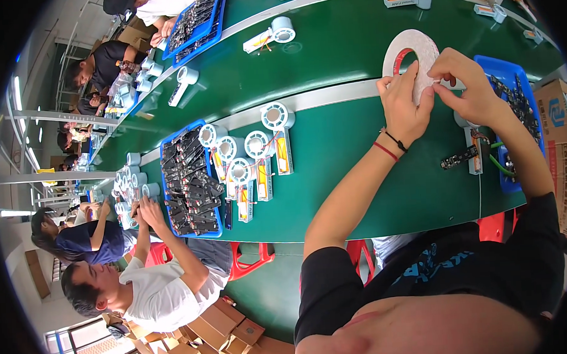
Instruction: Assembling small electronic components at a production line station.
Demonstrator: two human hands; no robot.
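Observation:
A white roll of tape [424, 47] with a red inner core is raised above the green bench. My left hand [404, 108] grips its lower part, thumb on the side. My right hand [472, 89] pinches at the roll's right edge with thumb and forefinger close together; whatever lies between them is too small to make out clearly. Partly hidden below my right hand is a light fan unit [474, 159] on the bench. A narrow black circuit board [458, 158] lies beside it, with wires close by.
A blue tray [495, 63] of dark parts and green wires stands at right, cartons [554, 114] beyond. Left are several round fan units [257, 144] and a blue tray of black parts [192, 181]. A metal rail [330, 96] crosses the bench. Co-workers sit at left.

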